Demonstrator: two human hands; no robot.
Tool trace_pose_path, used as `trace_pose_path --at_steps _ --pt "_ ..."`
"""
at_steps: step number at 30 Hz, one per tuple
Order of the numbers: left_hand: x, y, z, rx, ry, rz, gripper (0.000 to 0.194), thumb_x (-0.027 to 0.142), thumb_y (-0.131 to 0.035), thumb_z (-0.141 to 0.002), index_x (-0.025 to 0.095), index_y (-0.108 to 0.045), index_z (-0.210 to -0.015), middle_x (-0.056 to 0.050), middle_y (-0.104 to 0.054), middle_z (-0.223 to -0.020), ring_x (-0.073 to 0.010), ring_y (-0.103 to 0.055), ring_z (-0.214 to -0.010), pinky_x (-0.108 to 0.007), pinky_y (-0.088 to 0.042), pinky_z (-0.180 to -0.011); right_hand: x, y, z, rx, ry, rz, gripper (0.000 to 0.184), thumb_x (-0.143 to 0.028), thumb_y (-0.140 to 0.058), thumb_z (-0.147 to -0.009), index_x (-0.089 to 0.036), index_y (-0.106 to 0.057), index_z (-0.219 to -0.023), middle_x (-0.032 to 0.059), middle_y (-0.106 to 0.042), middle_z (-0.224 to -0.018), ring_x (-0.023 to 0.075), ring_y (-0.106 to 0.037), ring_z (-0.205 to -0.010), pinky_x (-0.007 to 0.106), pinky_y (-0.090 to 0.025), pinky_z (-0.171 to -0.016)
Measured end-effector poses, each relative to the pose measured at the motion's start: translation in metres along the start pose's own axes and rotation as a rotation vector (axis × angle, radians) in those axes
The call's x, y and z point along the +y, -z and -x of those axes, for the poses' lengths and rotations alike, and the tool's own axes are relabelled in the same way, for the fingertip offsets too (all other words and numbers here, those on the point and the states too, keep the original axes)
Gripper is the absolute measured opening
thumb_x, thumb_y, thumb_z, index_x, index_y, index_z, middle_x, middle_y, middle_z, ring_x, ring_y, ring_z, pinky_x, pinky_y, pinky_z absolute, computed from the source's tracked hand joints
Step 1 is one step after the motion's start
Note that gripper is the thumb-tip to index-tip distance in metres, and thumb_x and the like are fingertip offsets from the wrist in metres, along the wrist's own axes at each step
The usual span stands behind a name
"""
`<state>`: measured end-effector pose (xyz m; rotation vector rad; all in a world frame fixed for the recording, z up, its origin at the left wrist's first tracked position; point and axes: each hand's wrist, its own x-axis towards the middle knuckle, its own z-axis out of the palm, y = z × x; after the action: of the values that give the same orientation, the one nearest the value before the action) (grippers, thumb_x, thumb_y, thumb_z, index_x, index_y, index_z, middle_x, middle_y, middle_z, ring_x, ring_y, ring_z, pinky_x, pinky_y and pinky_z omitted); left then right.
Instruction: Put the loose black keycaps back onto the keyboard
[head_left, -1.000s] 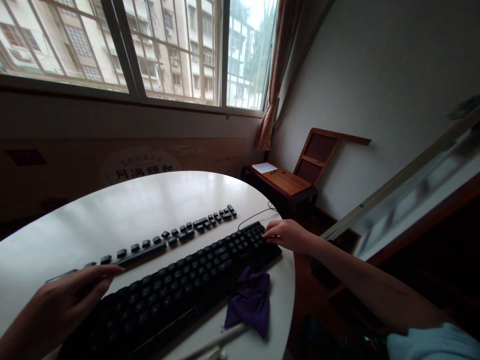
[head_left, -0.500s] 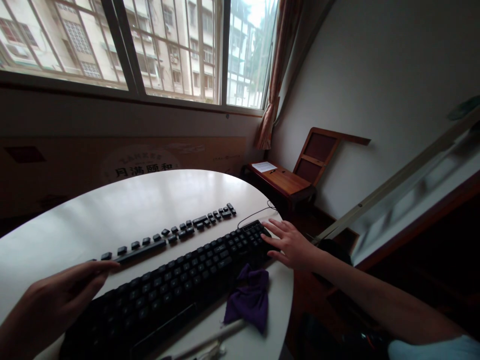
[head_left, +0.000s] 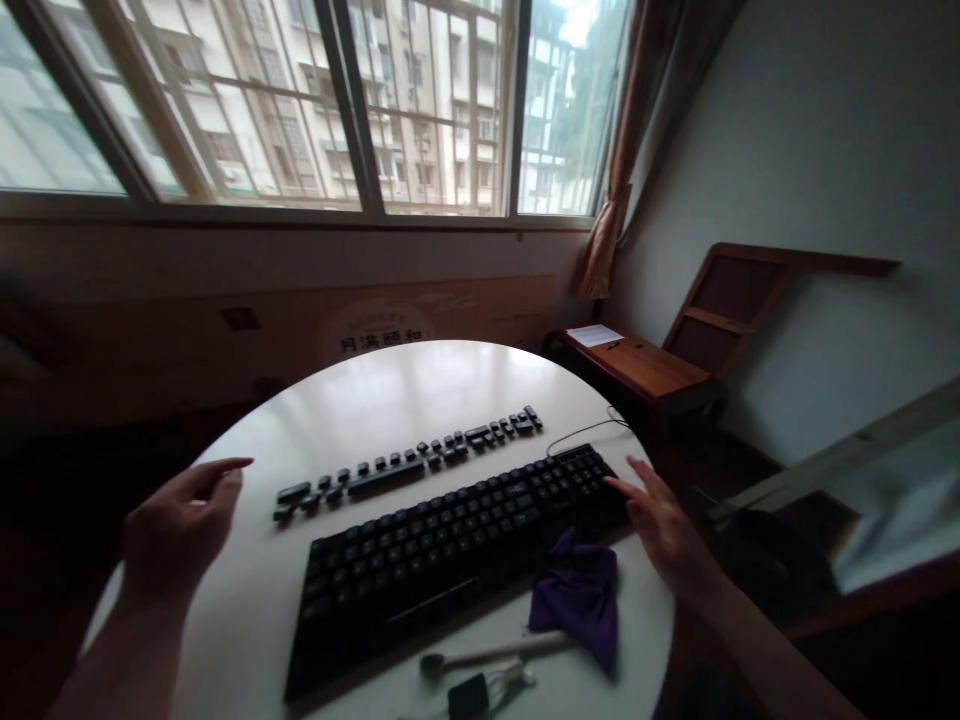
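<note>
A black keyboard (head_left: 450, 560) lies slantwise on a round white table (head_left: 390, 400). Behind it a row of loose black keycaps (head_left: 409, 465) stretches across the table. My left hand (head_left: 176, 535) hovers open to the left of the keyboard, fingers loosely curled, holding nothing. At the keyboard's right end my right hand (head_left: 664, 530) is open with fingers stretched, just off its corner. A purple cloth pouch (head_left: 581, 600) sits by the keyboard's front right edge.
A thin brush-like tool (head_left: 487, 655) and a small black keycap puller (head_left: 476, 693) lie at the table's near edge. The keyboard cable (head_left: 589, 430) runs off to the right. A wooden chair (head_left: 675, 350) stands by the wall; a window fills the back.
Both hands have come off the keyboard and moved apart. The view has swung left and pulled back, so the whole keyboard and the tools in front now show.
</note>
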<state>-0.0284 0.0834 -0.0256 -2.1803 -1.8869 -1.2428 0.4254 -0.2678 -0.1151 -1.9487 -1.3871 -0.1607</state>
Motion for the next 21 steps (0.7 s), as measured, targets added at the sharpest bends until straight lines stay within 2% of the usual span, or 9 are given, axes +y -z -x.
trace_pose_path --at_steps 2,4,9,15,21 --pt "0.001 0.006 -0.001 -0.151 0.141 -0.022 0.036 0.038 -0.052 -0.075 0.022 -0.076 -0.097 0.0 -0.071 -0.078 -0.018 -0.063 -0.071 -0.024 -0.045 -0.059 0.005 -0.003 0.005 -0.01 0.01 0.0 0.05 -0.05 -0.036 -0.101 -0.026 -0.059 -0.139 0.0071 -0.03 -0.162 0.0326 -0.03 -0.148 0.055 -0.033 -0.117" --pt "0.0 0.005 -0.001 -0.213 0.135 -0.032 0.038 0.038 -0.052 -0.075 0.019 -0.077 -0.096 -0.003 -0.07 -0.073 -0.0181 -0.062 -0.065 -0.025 -0.045 -0.059 0.009 -0.005 0.007 -0.052 0.025 0.01 0.049 -0.05 -0.037 -0.101 -0.028 -0.059 -0.139 0.004 -0.027 -0.163 0.0333 -0.026 -0.149 0.057 -0.032 -0.118" --pt "-0.008 -0.006 0.005 -0.345 0.035 0.019 0.042 0.044 -0.053 -0.075 0.02 -0.078 -0.099 -0.005 -0.074 -0.088 -0.0198 -0.066 -0.075 -0.027 -0.05 -0.069 0.013 -0.005 0.009 -0.074 0.036 0.032 0.05 -0.05 -0.036 -0.101 -0.029 -0.057 -0.14 0.0028 -0.027 -0.163 0.0346 -0.03 -0.147 0.057 -0.035 -0.116" --pt "-0.009 -0.012 0.009 -0.436 -0.053 0.082 0.042 0.049 -0.056 -0.074 0.024 -0.079 -0.098 -0.005 -0.073 -0.097 -0.0213 -0.066 -0.081 -0.03 -0.052 -0.077 0.025 -0.008 0.012 -0.04 0.042 0.025 0.056 -0.05 -0.036 -0.1 -0.031 -0.038 -0.153 0.0037 -0.031 -0.162 0.0338 -0.036 -0.144 0.055 -0.039 -0.114" --pt "-0.011 -0.018 0.01 -0.457 -0.075 0.085 0.041 0.051 -0.06 -0.076 0.024 -0.079 -0.1 -0.006 -0.072 -0.099 -0.0223 -0.064 -0.083 -0.032 -0.051 -0.08 0.027 -0.007 0.016 -0.022 0.001 -0.045 0.054 -0.047 -0.035 -0.101 -0.029 -0.04 -0.152 0.0057 -0.04 -0.157 0.0332 -0.042 -0.141 0.055 -0.039 -0.114"
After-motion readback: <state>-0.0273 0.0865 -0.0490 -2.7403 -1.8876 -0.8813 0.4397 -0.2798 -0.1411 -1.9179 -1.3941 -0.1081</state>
